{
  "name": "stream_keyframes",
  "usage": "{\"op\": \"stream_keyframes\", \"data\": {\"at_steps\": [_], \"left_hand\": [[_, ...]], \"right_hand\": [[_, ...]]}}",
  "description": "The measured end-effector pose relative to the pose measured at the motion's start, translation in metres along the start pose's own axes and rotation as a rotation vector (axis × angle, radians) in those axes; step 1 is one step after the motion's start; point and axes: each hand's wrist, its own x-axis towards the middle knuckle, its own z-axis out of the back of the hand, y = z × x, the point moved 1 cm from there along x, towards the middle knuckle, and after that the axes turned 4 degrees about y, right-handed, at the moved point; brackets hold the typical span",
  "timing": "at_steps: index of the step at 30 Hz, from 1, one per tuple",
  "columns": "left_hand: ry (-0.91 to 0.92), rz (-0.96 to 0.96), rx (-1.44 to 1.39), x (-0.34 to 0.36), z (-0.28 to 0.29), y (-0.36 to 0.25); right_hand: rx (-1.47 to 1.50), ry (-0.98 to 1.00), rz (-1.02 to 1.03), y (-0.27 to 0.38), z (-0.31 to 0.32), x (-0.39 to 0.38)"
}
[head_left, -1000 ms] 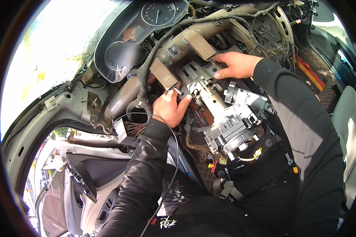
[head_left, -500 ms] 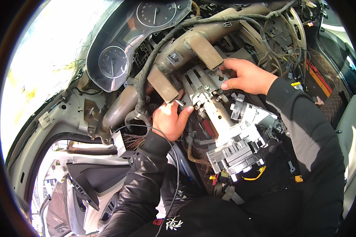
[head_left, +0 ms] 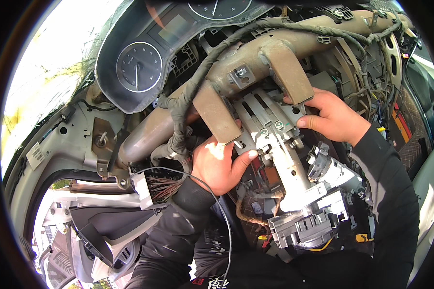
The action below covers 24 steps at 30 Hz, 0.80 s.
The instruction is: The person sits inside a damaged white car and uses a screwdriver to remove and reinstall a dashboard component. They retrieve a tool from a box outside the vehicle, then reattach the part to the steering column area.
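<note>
A bare-metal steering column [head_left: 290, 168], with a grey switch module [head_left: 304, 224] at its near end, lies below a brown tubular cross-beam [head_left: 260, 58]. My left hand [head_left: 216, 164] is closed at the left flange of the column's mounting bracket, its thumb on the flange and its other fingers partly hidden behind the beam's left arm [head_left: 217, 113]. My right hand [head_left: 333, 116] pinches the opposite flange between thumb and fingers, close under the beam's right arm [head_left: 290, 72]. Both flanges sit near the arms' ends; whether they touch cannot be made out.
An instrument cluster [head_left: 139, 67] stands at the upper left. A thick taped wiring harness [head_left: 181, 101] runs along the beam. Beside my left wrist hang a white connector [head_left: 147, 190] and a thin grey cable [head_left: 229, 226]. The open door [head_left: 113, 214] is at the lower left.
The view has moved closer, and beam, column and hands appear larger and shifted. Both hands keep their hold on the column's bracket.
</note>
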Motion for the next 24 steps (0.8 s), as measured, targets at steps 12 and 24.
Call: {"op": "stream_keyframes", "data": {"at_steps": [12, 24], "left_hand": [[-0.015, 0.021, 0.003, -0.0002, -0.002, -0.0008], [-0.044, 0.055, -0.029, 0.0013, -0.0037, -0.0009]], "right_hand": [[-0.178, -0.041, -0.027, -0.0052, -0.0036, -0.0052], [-0.146, -0.091, -0.049, 0.0, -0.008, -0.0034]]}}
